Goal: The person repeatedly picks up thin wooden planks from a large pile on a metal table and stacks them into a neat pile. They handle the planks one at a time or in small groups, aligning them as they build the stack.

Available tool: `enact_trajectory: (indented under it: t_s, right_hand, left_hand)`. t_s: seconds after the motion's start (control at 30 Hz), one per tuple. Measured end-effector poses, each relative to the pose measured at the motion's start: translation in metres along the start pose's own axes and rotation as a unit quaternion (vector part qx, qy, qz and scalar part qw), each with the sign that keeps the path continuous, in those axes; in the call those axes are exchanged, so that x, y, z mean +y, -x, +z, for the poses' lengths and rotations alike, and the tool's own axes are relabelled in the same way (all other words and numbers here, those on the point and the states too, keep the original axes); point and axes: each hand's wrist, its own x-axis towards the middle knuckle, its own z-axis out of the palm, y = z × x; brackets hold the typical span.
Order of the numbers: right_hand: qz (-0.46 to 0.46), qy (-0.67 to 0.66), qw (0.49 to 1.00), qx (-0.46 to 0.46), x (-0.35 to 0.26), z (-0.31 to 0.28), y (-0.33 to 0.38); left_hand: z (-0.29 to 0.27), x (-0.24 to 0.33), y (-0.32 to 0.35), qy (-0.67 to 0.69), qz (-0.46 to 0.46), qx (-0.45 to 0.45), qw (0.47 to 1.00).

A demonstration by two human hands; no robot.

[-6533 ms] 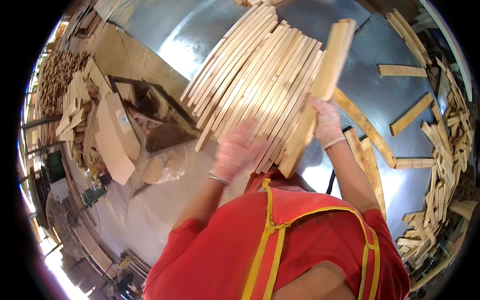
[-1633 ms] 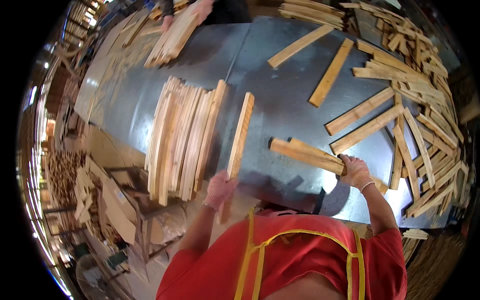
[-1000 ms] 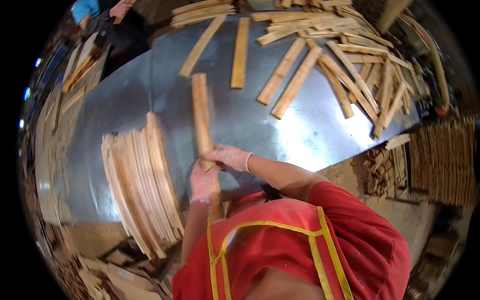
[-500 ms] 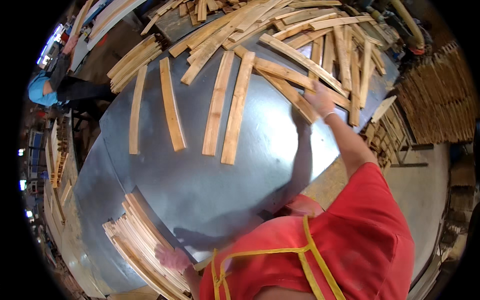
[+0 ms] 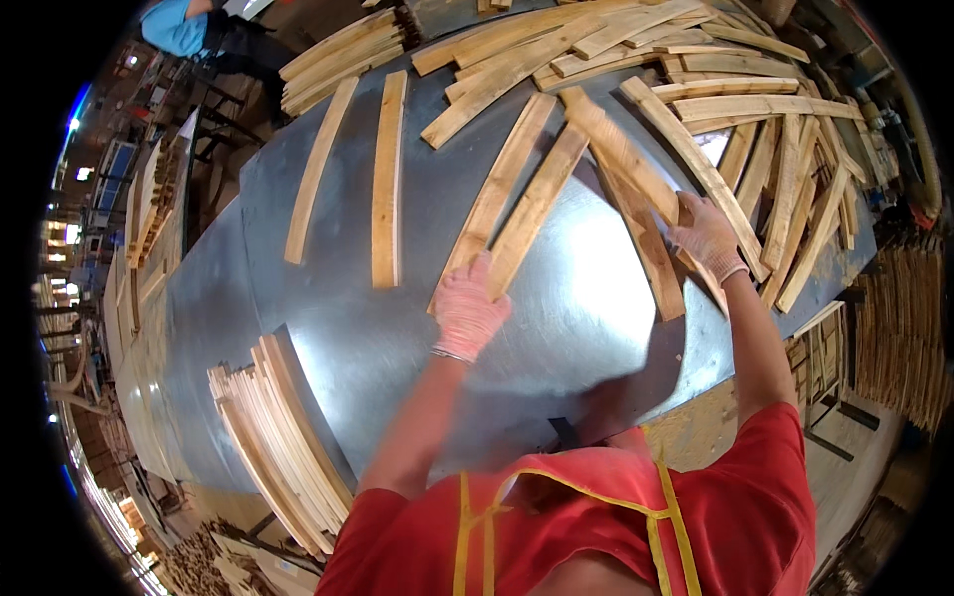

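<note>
Gloved in pale pink, my left hand is closed over the near ends of two wooden slats lying side by side, the left slat and the right slat. My right hand, also gloved, grips another wooden slat around its near part. That slat is smeared by motion and crosses over a slat beneath it. Further left, two single slats lie apart on the metal tabletop: one narrow slat and one wider slat.
A neat stack of slats stands at the table's near left. Loose slats are heaped at the far right, and another bundle lies at the far left. A person in blue is beyond it. Stacked wood stands at the right.
My left hand has left the near-left stack and reached the two middle slats. My right hand still grips its slat, whose angle has shifted. The whole view has turned.
</note>
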Motion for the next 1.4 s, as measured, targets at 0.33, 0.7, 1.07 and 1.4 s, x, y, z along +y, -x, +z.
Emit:
enact_trajectory:
  t_s: [0.33,0.7,1.07,1.4]
  right_hand:
    - [0.11,-0.576,0.802,-0.116,-0.107,0.105,0.022]
    - [0.04,-0.419,0.75,-0.51,-0.317,0.23,0.246]
    - [-0.112,-0.305,0.888,-0.326,-0.295,0.211,0.218]
    - [-0.172,0.204,0.956,-0.119,-0.223,0.136,0.062]
  left_hand:
    - [0.012,-0.066,0.047,0.437,-0.075,-0.005,0.896]
    - [0.029,-0.132,0.279,0.213,-0.123,0.005,0.969]
    - [0.101,-0.26,0.405,0.045,-0.278,0.234,0.931]
    - [0.062,-0.234,0.277,-0.025,-0.252,0.193,0.948]
